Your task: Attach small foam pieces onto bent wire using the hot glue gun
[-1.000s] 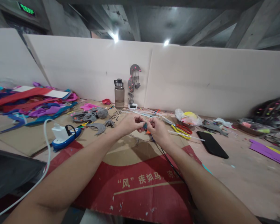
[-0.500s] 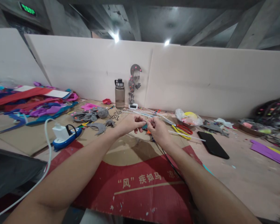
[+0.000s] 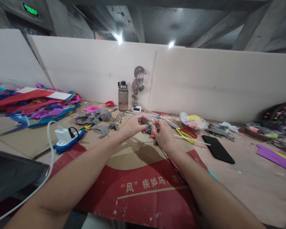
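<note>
My left hand point(image 3: 134, 126) and my right hand point(image 3: 163, 133) meet over the middle of the cardboard, fingertips nearly touching. Both are closed in a pinch; what they hold is too small to make out. A small teal thing point(image 3: 149, 128) shows between the fingertips, and I cannot tell whether it is held or lies behind them. Left of my left hand lie a grey felt crescent point(image 3: 101, 130) and a pile of grey felt pieces point(image 3: 89, 118). Scissors with yellow handles point(image 3: 186, 135) and scissors with red handles point(image 3: 190, 133) lie right of my right hand.
Red-printed cardboard point(image 3: 143, 203) covers the table's front. A blue power strip point(image 3: 69, 142) with a white plug and cable sits left. A bottle point(image 3: 123, 98) and a grey moon hanging point(image 3: 139, 71) stand behind. On the right are a phone point(image 3: 218, 149) and a bowl point(image 3: 193, 127).
My fingertips have drawn slightly apart, and more of the teal thing shows between them. The view has shifted very slightly; the things on the table stay where they were.
</note>
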Motion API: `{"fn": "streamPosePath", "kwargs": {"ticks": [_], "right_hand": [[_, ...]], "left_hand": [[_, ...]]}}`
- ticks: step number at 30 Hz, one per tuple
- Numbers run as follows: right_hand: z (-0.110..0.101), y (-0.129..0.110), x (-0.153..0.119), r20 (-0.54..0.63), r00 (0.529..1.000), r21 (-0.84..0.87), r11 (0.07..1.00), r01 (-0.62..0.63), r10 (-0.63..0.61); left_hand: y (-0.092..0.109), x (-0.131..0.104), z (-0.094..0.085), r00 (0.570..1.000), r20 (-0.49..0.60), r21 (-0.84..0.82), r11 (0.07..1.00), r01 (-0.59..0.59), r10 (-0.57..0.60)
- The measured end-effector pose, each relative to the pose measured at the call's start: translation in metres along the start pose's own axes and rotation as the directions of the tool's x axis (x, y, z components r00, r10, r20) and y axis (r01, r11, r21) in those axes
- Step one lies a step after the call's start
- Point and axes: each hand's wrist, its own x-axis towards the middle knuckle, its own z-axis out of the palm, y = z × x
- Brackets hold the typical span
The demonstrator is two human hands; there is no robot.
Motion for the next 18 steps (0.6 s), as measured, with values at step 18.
{"fn": "streamPosePath", "kwargs": {"ticks": [18], "right_hand": [[-0.0001, 0.0000, -0.0030, -0.021, 0.998, -0.049, 0.998, 0.050, -0.051]], "left_hand": [[0.0043, -0.0029, -0.0007, 0.999, 0.038, 0.155, 0.988, 0.012, -0.018]]}}
